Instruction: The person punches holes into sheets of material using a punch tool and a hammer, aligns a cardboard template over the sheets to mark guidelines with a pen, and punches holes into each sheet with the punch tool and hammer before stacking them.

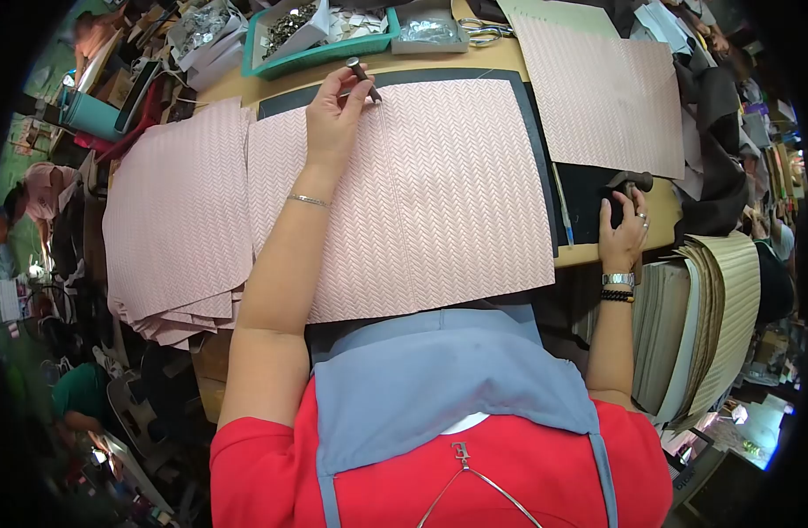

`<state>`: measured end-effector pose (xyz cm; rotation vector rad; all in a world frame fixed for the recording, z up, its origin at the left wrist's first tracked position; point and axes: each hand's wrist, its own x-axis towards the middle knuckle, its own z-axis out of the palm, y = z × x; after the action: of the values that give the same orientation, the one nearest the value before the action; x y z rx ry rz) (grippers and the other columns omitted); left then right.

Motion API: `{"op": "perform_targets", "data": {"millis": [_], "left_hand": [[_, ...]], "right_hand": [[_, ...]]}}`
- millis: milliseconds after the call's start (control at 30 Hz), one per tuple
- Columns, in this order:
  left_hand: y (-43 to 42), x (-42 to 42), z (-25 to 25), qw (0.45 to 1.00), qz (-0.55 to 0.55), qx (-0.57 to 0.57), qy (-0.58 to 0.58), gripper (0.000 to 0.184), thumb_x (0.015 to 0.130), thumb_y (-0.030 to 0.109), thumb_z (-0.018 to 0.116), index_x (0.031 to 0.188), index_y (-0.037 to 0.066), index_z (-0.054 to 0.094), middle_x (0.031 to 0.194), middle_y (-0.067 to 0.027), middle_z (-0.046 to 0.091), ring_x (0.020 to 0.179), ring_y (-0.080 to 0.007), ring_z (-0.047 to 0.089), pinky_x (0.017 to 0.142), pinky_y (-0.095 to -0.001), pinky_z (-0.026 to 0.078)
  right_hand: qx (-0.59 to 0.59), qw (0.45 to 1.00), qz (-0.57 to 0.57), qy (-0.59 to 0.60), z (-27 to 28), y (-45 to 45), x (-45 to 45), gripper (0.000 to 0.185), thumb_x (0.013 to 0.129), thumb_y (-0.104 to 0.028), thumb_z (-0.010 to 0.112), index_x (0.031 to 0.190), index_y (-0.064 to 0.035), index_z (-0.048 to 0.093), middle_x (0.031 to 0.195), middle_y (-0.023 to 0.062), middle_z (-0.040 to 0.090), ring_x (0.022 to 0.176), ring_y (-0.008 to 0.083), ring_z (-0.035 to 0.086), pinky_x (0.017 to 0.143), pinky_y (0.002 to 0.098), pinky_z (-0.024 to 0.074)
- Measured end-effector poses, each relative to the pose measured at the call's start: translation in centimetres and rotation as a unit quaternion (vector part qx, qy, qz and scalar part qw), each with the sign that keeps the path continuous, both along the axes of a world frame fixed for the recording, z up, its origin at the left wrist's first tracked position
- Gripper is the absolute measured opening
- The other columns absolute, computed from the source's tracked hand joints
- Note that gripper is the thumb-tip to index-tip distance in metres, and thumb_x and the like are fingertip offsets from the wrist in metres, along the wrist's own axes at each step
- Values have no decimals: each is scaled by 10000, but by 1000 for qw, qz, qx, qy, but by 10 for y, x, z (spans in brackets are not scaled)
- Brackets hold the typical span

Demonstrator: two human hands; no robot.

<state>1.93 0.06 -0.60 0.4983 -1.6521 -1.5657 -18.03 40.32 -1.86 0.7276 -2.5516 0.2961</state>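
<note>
My left hand (332, 119) is closed round a short dark metal punch (360, 72). The punch leans, its lower tip at the upper part of a pink herringbone-textured sheet (457, 202). A faint line runs down the sheet from near that tip. The sheet lies over a dark board (534, 145) and reaches the table's front edge. At the right, my right hand (622, 231) is closed on a hammer (631, 181), its dark head showing beyond the fingers and its handle mostly covered by the hand.
Pink sheets (179, 202) are stacked at the left; more pink sheets (606, 101) lie at the upper right. A pen (563, 207) rests beside the dark board. Behind stand a teal tray (320, 55) of metal parts and scissors (485, 32). Rolled sheets (698, 326) stand at my right.
</note>
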Motion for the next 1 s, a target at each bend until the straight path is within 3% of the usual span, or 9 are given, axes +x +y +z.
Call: {"op": "perform_targets", "data": {"millis": [400, 500, 600, 700, 733, 833, 867, 967, 1000], "left_hand": [[0, 0, -3, 998, 4, -43, -41, 258, 924, 102, 603, 1167, 20, 580, 1039, -81, 641, 940, -125, 617, 809, -266, 534], [3, 0, -1, 997, 9, -57, -47, 256, 921, 106, 609, 1160, 16, 589, 1036, -82, 648, 938, -126, 627, 799, -262, 535], [8, -1, 2, 993, 23, -98, -58, 258, 906, 108, 628, 1145, 14, 601, 1004, -85, 663, 897, -126, 644, 773, -256, 535], [8, -2, 2, 990, 37, -127, -56, 263, 882, 104, 656, 1124, 11, 611, 961, -94, 676, 843, -132, 656, 734, -257, 537], [8, -2, 0, 989, 37, -131, -56, 265, 880, 106, 657, 1123, 10, 610, 962, -99, 676, 842, -138, 658, 732, -261, 538], [8, -2, 0, 988, 36, -137, -69, 254, 898, 117, 638, 1127, 12, 609, 977, -90, 674, 860, -125, 655, 757, -254, 536], [8, -1, 1, 987, 38, -138, -76, 248, 908, 122, 627, 1130, 13, 609, 984, -83, 673, 870, -115, 652, 770, -249, 534], [6, -2, -2, 987, 35, -146, -59, 251, 909, 127, 627, 1129, 9, 607, 989, -86, 673, 872, -118, 652, 767, -247, 533], [6, 0, -3, 987, 38, -142, -69, 252, 909, 128, 628, 1129, 7, 606, 991, -87, 673, 874, -119, 652, 766, -248, 533]], "right_hand": [[-3, 1000, -5, -4, 0, 0, 0, 275, 837, -351, 653, 1032, -158, 673, 1297, 74, 520, 1174, 298, 494, 964, 420, 414], [10, 1000, -1, -10, 1, 0, 0, 314, 854, -337, 636, 1097, -140, 643, 1300, 67, 520, 1177, 301, 490, 972, 420, 410], [15, 999, 36, 9, 4, 5, 0, 390, 881, -342, 602, 1194, -110, 577, 1279, 110, 527, 1156, 326, 503, 949, 443, 424], [42, 995, -73, -58, 15, 19, 1, 437, 913, -358, 555, 1247, -79, 515, 1215, 181, 548, 1102, 371, 530, 916, 466, 437], [54, 984, -114, -128, 16, 29, -3, 449, 933, -377, 520, 1244, -55, 503, 1130, 239, 564, 1044, 398, 551, 891, 481, 438], [27, 987, -70, -141, 11, 50, -13, 453, 955, -373, 484, 1233, -16, 494, 1073, 257, 570, 1031, 419, 543, 879, 482, 430], [-61, 991, -3, -123, 1, 59, -21, 433, 957, -338, 518, 1232, -3, 497, 983, 178, 600, 887, 299, 606, 749, 404, 484], [-293, 874, -1, -389, 51, 23, 14, 417, 944, -290, 577, 1247, -14, 498, 893, 76, 586, 713, 129, 569, 594, 280, 467], [-336, 846, 56, -411, 66, 4, 29, 436, 930, -242, 612, 1281, -22, 475, 838, 6, 548, 630, 25, 474, 524, 194, 412]]}}
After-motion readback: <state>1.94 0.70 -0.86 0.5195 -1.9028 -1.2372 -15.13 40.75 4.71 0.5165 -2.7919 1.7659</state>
